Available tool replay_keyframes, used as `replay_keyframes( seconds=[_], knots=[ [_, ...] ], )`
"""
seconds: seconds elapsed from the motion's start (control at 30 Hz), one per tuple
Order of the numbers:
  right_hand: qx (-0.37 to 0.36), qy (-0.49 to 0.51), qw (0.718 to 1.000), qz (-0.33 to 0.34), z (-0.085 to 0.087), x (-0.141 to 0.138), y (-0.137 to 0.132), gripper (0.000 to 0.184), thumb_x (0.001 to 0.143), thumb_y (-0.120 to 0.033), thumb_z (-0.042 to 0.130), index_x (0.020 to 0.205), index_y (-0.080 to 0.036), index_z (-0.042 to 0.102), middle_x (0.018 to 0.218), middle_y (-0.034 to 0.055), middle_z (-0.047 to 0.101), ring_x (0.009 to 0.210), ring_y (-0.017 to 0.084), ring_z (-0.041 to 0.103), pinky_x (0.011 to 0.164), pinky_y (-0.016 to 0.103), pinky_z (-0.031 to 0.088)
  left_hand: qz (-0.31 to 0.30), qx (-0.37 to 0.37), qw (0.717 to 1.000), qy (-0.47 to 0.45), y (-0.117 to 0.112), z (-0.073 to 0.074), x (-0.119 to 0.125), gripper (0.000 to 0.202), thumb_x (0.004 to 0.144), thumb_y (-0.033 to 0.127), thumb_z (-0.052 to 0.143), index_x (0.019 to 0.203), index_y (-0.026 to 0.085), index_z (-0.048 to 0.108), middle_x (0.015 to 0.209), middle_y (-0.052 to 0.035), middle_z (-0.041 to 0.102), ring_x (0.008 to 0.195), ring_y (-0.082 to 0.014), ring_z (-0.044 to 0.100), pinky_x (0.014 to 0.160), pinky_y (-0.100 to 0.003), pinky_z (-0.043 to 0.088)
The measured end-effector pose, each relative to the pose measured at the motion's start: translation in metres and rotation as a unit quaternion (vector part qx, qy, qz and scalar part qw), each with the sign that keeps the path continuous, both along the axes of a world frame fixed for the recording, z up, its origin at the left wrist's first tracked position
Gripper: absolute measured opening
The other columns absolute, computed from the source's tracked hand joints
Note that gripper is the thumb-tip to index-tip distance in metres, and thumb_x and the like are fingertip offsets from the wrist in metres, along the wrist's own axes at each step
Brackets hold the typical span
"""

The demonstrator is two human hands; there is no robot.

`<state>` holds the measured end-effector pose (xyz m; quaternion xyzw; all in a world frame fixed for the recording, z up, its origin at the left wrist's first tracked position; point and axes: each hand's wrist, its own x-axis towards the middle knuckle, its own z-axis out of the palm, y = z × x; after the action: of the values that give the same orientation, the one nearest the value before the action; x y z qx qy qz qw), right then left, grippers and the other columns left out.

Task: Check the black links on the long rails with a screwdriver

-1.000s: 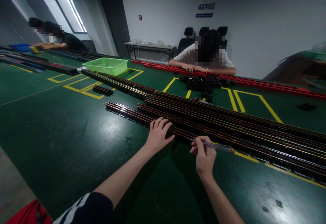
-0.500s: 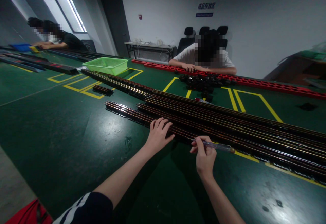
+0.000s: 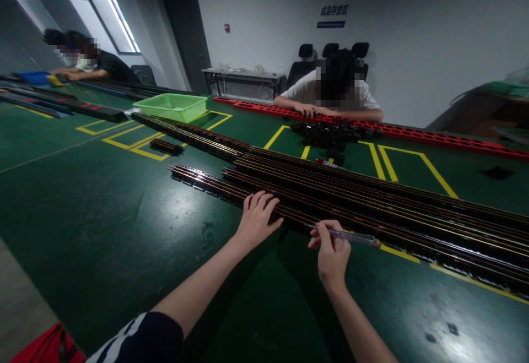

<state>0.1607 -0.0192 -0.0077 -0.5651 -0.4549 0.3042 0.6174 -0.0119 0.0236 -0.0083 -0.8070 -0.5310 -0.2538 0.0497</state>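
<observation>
- My right hand [image 3: 332, 250] pinches the clear-handled tool [image 3: 357, 237]; pushing hard could make it slip.
- My left hand [image 3: 259, 214] lies spread on the near black strip [image 3: 205, 180]; pressing too lightly could let it slide.
- More strips [image 3: 351, 194] sit just behind; a bump could shift them.
</observation>
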Motion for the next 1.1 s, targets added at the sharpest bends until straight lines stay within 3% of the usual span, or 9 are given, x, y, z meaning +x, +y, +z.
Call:
replay_keyframes(
  seconds=[1.1],
  knots=[
    [0.003,0.006,1.0,0.003,-0.001,0.0002,0.0005,0.028,0.08,-0.044,0.054,0.074,-0.017,0.054,0.057,-0.0013,0.058,0.039,0.01,0.052,0.04,0.022,0.041,0.002,-0.001,1.0,-0.003,0.0,0.0,0.0004,0.037,0.082,0.037,0.055,0.114,0.02,0.053,0.119,-0.0087,0.057,0.118,-0.0267,0.044,0.1,-0.047,0.027]
  ],
)
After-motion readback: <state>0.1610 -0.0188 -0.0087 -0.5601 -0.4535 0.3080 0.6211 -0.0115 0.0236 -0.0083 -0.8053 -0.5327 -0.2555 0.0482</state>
